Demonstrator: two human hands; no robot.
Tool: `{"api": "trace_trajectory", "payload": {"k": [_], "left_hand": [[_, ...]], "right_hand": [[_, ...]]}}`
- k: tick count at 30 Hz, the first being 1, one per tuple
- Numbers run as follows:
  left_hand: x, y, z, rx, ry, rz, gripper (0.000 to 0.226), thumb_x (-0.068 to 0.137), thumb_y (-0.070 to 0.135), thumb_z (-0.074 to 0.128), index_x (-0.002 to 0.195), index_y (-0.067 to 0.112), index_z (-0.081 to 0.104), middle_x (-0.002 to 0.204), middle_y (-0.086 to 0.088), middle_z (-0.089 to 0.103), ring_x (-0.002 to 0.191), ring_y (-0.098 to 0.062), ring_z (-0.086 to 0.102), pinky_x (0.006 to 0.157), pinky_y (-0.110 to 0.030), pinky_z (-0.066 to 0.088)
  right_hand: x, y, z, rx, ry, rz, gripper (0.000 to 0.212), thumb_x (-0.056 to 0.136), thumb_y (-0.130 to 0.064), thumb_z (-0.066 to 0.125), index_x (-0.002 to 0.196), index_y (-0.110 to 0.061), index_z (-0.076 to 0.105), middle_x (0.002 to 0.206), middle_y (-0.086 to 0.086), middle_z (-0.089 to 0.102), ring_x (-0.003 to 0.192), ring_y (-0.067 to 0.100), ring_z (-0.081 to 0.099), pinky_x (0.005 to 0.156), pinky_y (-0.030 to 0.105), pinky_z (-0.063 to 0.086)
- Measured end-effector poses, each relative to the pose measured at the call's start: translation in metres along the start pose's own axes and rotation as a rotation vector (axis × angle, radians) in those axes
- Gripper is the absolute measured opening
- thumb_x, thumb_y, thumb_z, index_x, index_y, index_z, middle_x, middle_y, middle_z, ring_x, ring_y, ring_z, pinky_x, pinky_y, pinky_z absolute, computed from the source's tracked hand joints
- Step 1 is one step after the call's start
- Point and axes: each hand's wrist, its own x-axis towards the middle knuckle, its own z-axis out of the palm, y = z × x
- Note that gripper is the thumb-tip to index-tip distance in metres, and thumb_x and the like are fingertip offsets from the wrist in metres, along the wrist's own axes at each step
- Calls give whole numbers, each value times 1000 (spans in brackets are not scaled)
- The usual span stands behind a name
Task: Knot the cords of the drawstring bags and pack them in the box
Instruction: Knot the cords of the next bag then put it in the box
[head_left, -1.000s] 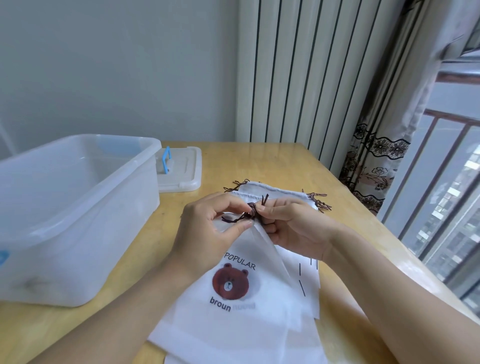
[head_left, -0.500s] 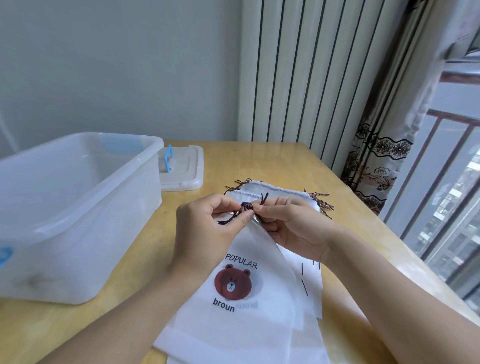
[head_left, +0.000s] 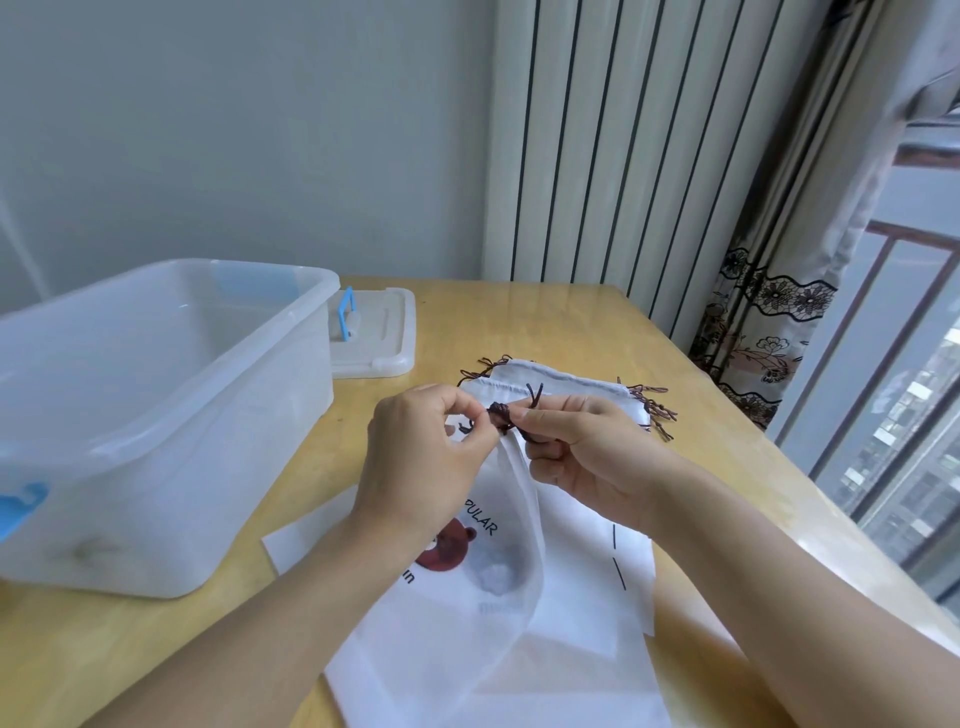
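With left hand (head_left: 426, 457) and right hand (head_left: 582, 457) each pinching the dark cord (head_left: 501, 415) of the bag (head_left: 519, 571), pull both ends apart slowly till the knot sits tight.

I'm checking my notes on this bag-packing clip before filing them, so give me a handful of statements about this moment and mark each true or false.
1. Both hands pinch the dark brown cord of the white bear-print drawstring bag. True: the left hand and right hand each have a grip on it.
2. The translucent plastic storage box already holds bags. False: no bags show inside it.
3. The white box lid with the blue handle lies on the wooden table beyond the box. True.
4. More white bags with brown cords lie beyond the hands. True.
5. The box stands to the person's right. False: it stands to their left.
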Motion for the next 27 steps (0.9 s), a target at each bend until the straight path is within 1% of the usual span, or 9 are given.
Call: {"api": "trace_trajectory", "payload": {"k": [4, 8, 11, 13, 16, 18, 20, 23, 27], "left_hand": [[-2, 0, -2, -43, -9, -49, 10, 77, 36, 82, 79, 27, 78, 77, 17, 74, 75, -4, 70, 74, -29, 58], [-5, 2, 3, -40, 46, -96, 11, 75, 33, 84, 80, 25, 80, 75, 17, 74, 75, -4, 69, 76, -31, 58], [-6, 7, 7, -96, 54, -255, 7, 75, 27, 83, 77, 23, 78, 72, 14, 73, 66, -3, 68, 53, -14, 51], [-8, 10, 10, -166, 56, -335, 6, 75, 22, 83, 74, 22, 78, 65, 12, 72, 60, -5, 67, 48, -9, 46], [-9, 12, 10, -261, 76, -448, 9, 75, 18, 81, 68, 21, 77, 55, 7, 67, 42, -9, 52, 40, -23, 48], [-7, 10, 10, -278, 75, -488, 12, 76, 17, 79, 65, 20, 76, 50, 2, 63, 36, -10, 43, 35, -25, 44], [-7, 8, 9, -236, 71, -423, 14, 77, 14, 78, 64, 20, 75, 47, 8, 60, 35, -6, 42, 38, -21, 42], [-4, 8, 8, -106, 98, -241, 11, 74, 13, 79, 65, 19, 75, 53, 12, 65, 47, -2, 57, 48, -11, 42], [3, 3, 5, 157, 94, 6, 9, 71, 21, 77, 66, 20, 69, 62, 9, 66, 61, -10, 64, 61, -27, 51]], "right_hand": [[-2, -1, 2, 92, 30, 29, 18, 99, -5, 56, 88, -4, 70, 70, 0, 28, 63, 15, 19, 50, 21, 24], [-2, 1, 6, 96, 52, 29, 5, 99, -4, 57, 99, -1, 61, 67, 0, 30, 57, 12, 24, 49, 20, 25], [-1, 8, 9, 85, 81, 4, 18, 98, -4, 59, 85, -4, 71, 66, 0, 35, 59, 13, 26, 56, 24, 23], [-1, 12, 13, 61, 105, -7, 18, 98, -5, 59, 88, -5, 75, 64, 0, 43, 57, 11, 31, 58, 24, 25], [-1, 17, 20, 34, 125, -29, 19, 98, -6, 60, 88, -5, 76, 63, -1, 50, 54, 9, 37, 59, 24, 28], [-1, 19, 23, 0, 149, -61, 21, 98, -6, 61, 86, -7, 78, 63, -2, 50, 55, 9, 37, 56, 21, 30], [-2, 19, 25, -84, 182, -107, 18, 99, -8, 61, 92, -3, 77, 61, -6, 53, 54, 7, 39, 56, 20, 32], [-3, 17, 26, -153, 221, -149, 18, 99, -9, 61, 97, 3, 74, 59, -10, 56, 52, 4, 41, 58, 20, 34], [-7, 12, 24, -265, 277, -202, 17, 98, -10, 62, 88, -5, 75, 56, -16, 54, 52, 3, 40, 59, 20, 34]]}}
